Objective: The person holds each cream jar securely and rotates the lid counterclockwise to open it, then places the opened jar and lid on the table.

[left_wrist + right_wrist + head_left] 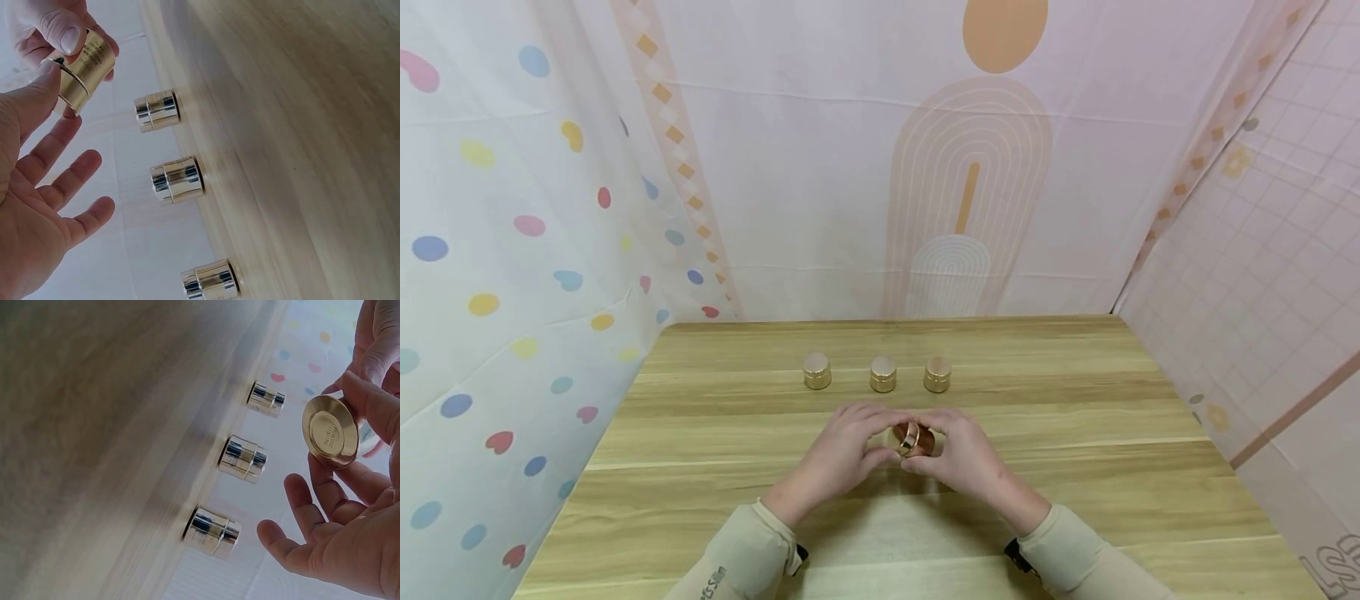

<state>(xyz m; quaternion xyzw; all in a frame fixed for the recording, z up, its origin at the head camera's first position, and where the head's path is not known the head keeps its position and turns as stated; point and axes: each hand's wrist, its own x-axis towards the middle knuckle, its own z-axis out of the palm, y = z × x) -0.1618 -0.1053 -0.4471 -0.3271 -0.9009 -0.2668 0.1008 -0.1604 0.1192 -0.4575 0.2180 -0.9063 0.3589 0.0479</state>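
Note:
Both hands hold one shiny gold jar just above the table, tilted on its side. The left hand pinches its lid end between thumb and index finger; in the left wrist view this hand's other fingers are spread. The right hand grips the base end with thumb and fingers. Small engraved print shows on the jar's flat bottom in the right wrist view, and lettering runs along its side in the left wrist view.
Three similar gold jars stand upright in a row beyond the hands: left, middle and right. The wood-grain table is bordered by patterned cloth at the back and both sides.

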